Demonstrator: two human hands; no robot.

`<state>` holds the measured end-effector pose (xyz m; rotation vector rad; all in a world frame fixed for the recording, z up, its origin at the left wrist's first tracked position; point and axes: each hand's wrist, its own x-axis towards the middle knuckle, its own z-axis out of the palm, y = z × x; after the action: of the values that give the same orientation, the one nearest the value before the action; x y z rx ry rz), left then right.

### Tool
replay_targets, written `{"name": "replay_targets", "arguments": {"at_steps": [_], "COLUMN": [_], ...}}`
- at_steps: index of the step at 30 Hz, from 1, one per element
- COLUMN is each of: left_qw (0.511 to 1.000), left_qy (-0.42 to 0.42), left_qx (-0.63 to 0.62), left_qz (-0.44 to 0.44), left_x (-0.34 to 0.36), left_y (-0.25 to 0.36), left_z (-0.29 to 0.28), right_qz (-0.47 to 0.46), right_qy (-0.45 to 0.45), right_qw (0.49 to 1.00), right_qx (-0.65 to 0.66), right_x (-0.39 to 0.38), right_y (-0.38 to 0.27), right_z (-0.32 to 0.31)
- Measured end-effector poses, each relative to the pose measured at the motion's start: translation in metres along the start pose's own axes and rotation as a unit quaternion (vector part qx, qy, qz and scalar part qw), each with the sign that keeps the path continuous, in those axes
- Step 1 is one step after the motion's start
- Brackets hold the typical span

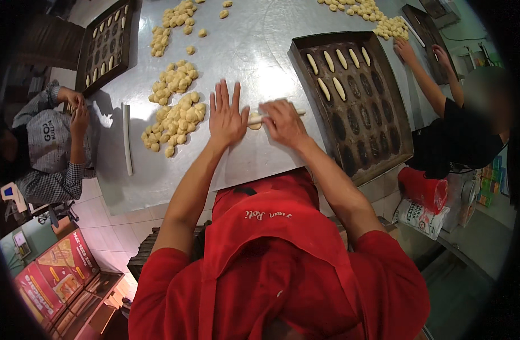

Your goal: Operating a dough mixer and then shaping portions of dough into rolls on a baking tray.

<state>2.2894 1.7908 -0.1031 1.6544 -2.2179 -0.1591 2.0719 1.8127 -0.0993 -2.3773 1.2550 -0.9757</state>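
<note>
My left hand lies flat on the metal table, fingers spread, its thumb beside a small flattened piece of dough. My right hand rests over a thin pale rolling pin, fingers bent across it and slightly blurred. The pin lies across the dough piece, and its far end sticks out to the right of the hand. Close by on the left is a heap of small dough balls. To the right stands a dark baking tray with oval hollows, several in the upper rows holding slim dough rolls.
Another rolling pin lies near the table's left edge. A second tray is at the far left. More dough balls lie farther back. One person stands at left; another reaches toward dough balls at right.
</note>
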Motion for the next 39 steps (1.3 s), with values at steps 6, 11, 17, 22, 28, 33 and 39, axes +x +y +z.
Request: {"name": "replay_targets", "arguments": {"at_steps": [6,11,17,22,28,33,39], "left_qw": [0.994,0.972,0.986,0.978,0.982,0.969,0.92], "left_qy": [-0.091,-0.147,-0.042,-0.033,-0.033,0.036,0.247], "left_qx": [0.027,-0.072,-0.152,-0.197,-0.155,-0.225,-0.031], "left_qz": [0.046,0.166,0.057,0.065,0.105,-0.094,-0.302], "left_x": [-0.046,-0.109,-0.061,-0.093,-0.109,-0.126,-0.165], "left_y": [0.012,0.028,0.04,0.036,0.043,0.004,-0.104], "left_z": [-0.012,-0.028,-0.009,-0.014,-0.032,-0.045,-0.073], "right_qz": [0.087,0.211,0.09,-0.034,0.096,0.043,0.046], "right_qy": [0.003,-0.04,0.037,0.0,-0.145,-0.056,-0.173], "right_qw": [0.996,0.976,0.981,0.994,0.977,0.992,0.972], "right_qx": [-0.036,0.032,-0.167,-0.1,-0.125,-0.108,-0.153], "right_x": [-0.039,-0.057,-0.01,-0.051,0.014,0.027,-0.017], "right_y": [-0.029,-0.01,-0.003,-0.03,-0.039,-0.068,-0.089], "right_z": [0.003,-0.004,0.007,0.017,0.023,0.062,0.048]}}
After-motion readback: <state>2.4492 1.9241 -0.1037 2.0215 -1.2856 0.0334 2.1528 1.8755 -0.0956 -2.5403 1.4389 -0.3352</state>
